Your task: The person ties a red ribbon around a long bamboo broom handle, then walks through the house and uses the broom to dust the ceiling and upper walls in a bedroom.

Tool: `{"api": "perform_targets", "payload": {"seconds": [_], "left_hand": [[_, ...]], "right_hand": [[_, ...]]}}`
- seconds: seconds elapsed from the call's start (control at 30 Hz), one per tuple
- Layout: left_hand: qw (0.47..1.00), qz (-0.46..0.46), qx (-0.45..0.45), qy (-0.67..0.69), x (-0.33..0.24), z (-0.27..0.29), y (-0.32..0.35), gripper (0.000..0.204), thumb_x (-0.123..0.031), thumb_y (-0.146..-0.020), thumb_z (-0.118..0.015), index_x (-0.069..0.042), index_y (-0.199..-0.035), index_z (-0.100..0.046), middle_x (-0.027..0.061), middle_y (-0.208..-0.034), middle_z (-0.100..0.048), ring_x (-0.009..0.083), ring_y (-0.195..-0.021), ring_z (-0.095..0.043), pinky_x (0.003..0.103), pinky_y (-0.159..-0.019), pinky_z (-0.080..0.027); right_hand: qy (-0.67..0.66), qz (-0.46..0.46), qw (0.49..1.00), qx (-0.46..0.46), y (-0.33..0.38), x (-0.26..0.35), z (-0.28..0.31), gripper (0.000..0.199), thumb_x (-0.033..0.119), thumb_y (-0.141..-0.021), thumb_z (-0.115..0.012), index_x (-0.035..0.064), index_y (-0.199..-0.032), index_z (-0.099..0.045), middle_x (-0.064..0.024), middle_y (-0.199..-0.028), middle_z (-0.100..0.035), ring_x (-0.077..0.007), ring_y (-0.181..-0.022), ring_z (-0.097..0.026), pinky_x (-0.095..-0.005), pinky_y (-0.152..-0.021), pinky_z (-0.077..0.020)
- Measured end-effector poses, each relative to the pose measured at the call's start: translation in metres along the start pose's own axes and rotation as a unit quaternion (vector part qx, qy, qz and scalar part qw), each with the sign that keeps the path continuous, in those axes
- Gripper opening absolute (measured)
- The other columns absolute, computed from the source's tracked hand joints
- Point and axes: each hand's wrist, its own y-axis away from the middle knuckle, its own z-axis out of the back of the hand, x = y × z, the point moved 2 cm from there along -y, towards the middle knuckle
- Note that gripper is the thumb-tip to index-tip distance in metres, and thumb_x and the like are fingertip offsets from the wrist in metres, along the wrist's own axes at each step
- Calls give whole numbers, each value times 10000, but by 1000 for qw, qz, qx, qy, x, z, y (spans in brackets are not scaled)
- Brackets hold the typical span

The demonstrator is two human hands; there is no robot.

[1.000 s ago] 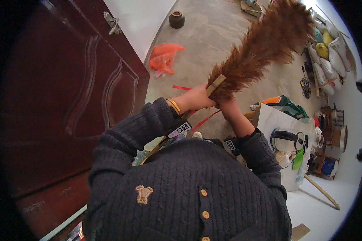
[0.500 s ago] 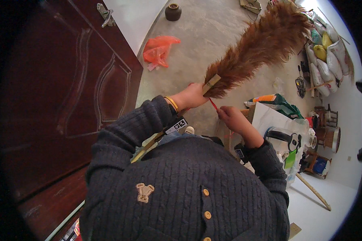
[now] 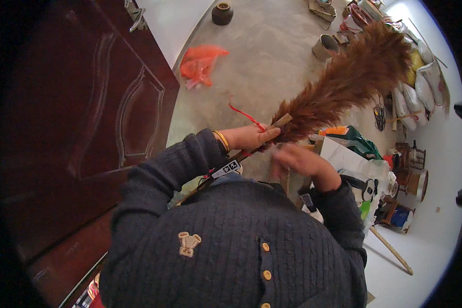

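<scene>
Held a brown plume bundle (image 3: 344, 82) slantwise above the floor (image 3: 262, 66), with its narrow end low, in front of a dark knitted sweater (image 3: 210, 226), and its bushy tip pointing toward the floor's far right corner. Had the left hand (image 3: 251, 137) wrapped firmly around the narrow end, just beside a short flat wooden piece (image 3: 282, 120) at the lowest plumes. Saw a red strip (image 3: 245, 114) emerging by the left thumb, with the loose end trailing out to the left. Wore a yellow bangle (image 3: 222, 140) on the left wrist. Had the right hand (image 3: 303, 160) near the bundle's underside, blurred, with fingers bent downward; could not tell whether pinching or touching anything.

Noticed, close to the right wrist, a white worktop (image 3: 333, 150) with a kettle (image 3: 358, 180) toward its right edge, and a dark green and orange bag (image 3: 363, 142) at its far edge. Spotted an orange-red plastic bag (image 3: 202, 61) by the floor's left edge, near a dark red door (image 3: 51, 128), and a dark round jar (image 3: 222, 14) farther along that edge. Found a grey bucket (image 3: 321, 50) beyond the plumes, a black cable (image 3: 379, 117) and white sacks (image 3: 427, 90) along the floor's right edge, and a wooden chair (image 3: 418, 158) past the worktop
</scene>
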Motion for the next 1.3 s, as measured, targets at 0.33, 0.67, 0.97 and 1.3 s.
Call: {"api": "perform_targets", "payload": {"seconds": [0.33,0.67,0.97,1.3], "left_hand": [[926,-21,229,299,-37,-21,29,551,-523,-974,-291,-17,-982,-506,43,-741,-493,140,-660,-460,283,-616,-413],[983,56,89,152,-33,-1,25,363,-368,-903,-545,-19,-1001,-543,37,-712,-564,143,-588,-510,255,-549,-417],[960,-67,-220,-159,-10,-2,16,345,-151,-720,-679,14,-959,-494,230,-842,-626,394,-819,-618,423,-706,-490],[984,-127,-124,7,8,-7,15,208,-214,-944,-484,-17,-941,-552,146,-788,-626,259,-706,-596,335,-644,-485]], "right_hand": [[-230,252,918,-203,-22,16,-9,667,576,-903,-400,14,-1248,-496,-101,-1260,-508,-168,-1221,-427,-294,-1051,-325],[-61,155,924,-345,-35,-59,-7,205,149,-923,-504,11,-1033,-608,-83,-932,-647,-189,-875,-569,-331,-786,-458],[-22,76,930,-358,-20,-22,-52,252,187,-933,-499,-38,-850,-579,-183,-678,-553,-242,-614,-524,-355,-591,-424],[-149,98,962,-207,-29,27,-47,238,170,-958,-467,-20,-897,-598,-31,-719,-576,-112,-631,-534,-273,-585,-440]]}}
